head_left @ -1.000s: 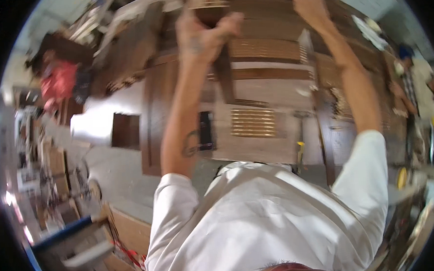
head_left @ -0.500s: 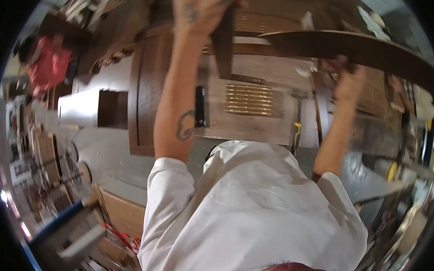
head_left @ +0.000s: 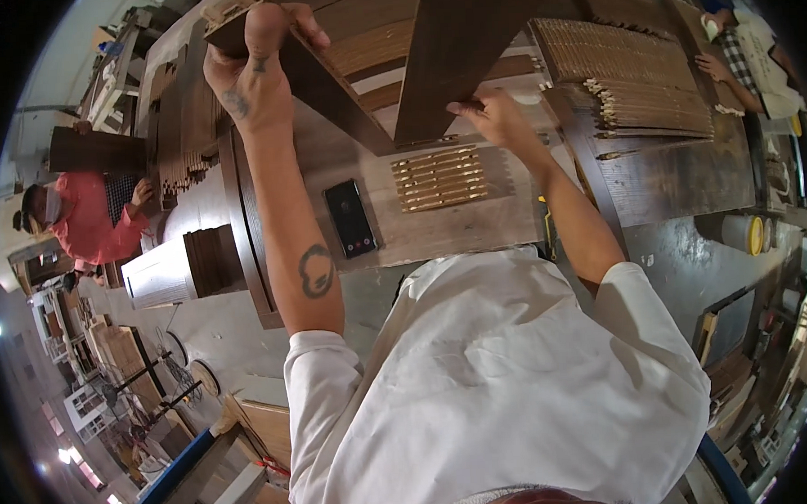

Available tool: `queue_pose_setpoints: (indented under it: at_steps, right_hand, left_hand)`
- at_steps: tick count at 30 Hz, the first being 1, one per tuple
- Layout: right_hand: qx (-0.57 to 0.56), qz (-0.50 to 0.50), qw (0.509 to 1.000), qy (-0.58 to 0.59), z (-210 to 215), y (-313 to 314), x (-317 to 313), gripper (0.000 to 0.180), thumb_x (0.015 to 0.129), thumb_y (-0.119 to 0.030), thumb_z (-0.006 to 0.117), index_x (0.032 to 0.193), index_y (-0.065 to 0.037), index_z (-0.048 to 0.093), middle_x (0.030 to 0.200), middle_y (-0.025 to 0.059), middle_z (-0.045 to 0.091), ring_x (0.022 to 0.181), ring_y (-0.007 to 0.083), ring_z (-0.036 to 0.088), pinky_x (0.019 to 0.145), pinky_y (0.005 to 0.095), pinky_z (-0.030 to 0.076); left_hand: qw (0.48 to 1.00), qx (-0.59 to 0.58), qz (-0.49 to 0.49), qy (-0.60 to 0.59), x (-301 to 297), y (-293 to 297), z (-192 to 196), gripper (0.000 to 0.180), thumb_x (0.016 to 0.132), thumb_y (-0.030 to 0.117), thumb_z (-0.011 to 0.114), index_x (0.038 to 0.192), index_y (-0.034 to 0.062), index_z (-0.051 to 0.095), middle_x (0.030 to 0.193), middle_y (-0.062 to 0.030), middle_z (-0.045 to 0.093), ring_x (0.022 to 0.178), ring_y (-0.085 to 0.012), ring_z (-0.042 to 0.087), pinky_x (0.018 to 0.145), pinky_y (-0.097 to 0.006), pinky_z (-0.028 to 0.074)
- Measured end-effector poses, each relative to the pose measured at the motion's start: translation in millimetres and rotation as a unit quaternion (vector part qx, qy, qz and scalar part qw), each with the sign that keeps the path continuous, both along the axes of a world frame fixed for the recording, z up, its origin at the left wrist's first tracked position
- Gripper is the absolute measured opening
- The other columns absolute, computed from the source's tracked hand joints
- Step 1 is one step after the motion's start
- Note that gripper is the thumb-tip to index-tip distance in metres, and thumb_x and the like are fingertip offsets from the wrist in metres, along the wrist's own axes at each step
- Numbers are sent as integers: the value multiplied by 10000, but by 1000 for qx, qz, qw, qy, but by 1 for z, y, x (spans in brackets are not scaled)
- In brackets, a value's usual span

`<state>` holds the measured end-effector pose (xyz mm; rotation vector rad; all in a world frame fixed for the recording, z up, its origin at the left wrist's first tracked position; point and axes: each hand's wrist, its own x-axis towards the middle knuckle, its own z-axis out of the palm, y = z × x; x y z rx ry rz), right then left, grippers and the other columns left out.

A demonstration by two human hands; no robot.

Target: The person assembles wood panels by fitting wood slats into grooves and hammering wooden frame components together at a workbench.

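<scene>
Close along the near end of the phone (head_left: 350, 218), the front edge of the pale tabletop (head_left: 439, 240). Past that edge, on the phone's left, grey floor (head_left: 227, 327). Just right of the phone, a thin strip of exposed tabletop, then a flat bundle of glossy slats (head_left: 439, 178); beyond the phone, more exposed tabletop up to a narrower dark board (head_left: 324, 89).

Aimed slantwise, from beyond and left of the phone down to beyond and right of it: the long axis of that narrower dark board. Wrapped around its far end, thumb and fingers well closed: the left hand (head_left: 256, 78), fingertips partly hidden. Leaning away and rightward, beyond and right of the phone: a broader dark board (head_left: 466, 42), pinched at its near right edge between thumb and fingers of the right hand (head_left: 501, 117). Close together at their near ends; cannot tell touching from apart.

Left of the phone, long dark panels (head_left: 251, 232) along that side. Well right, past a yellow-handled tool (head_left: 547, 217), stacked slats (head_left: 634, 71) and a dark panel (head_left: 680, 181), hemming in that side.
</scene>
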<state>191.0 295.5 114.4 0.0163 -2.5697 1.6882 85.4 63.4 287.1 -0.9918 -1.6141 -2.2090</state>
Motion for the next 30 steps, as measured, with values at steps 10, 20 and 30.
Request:
queue_pose_setpoints:
  at_steps: [10,20,30]
  right_hand:
    - [66,14,998,2,-4,-5,-5,319,880,-245,668,1140,-66,620,1008,127,692,878,249,668,773,354,516]
    - [194,80,975,-70,-7,-14,-11,451,911,-450,570,1184,-95,614,872,179,678,766,325,654,702,402,507]
    - [128,85,987,-40,0,-24,-19,296,902,-295,631,1094,-71,654,782,167,657,660,303,628,617,384,483]
  left_hand:
    - [1000,1,-12,8,-2,-1,-4,507,892,500,583,906,-7,568,740,-132,638,593,-206,623,530,-314,535]
    - [998,-41,21,-44,7,-4,2,699,921,625,403,986,-54,555,849,-141,614,715,-228,594,660,-341,519]
    - [988,20,151,-24,-1,-1,-12,418,921,459,591,727,111,464,708,87,347,675,-59,291,649,-239,269]
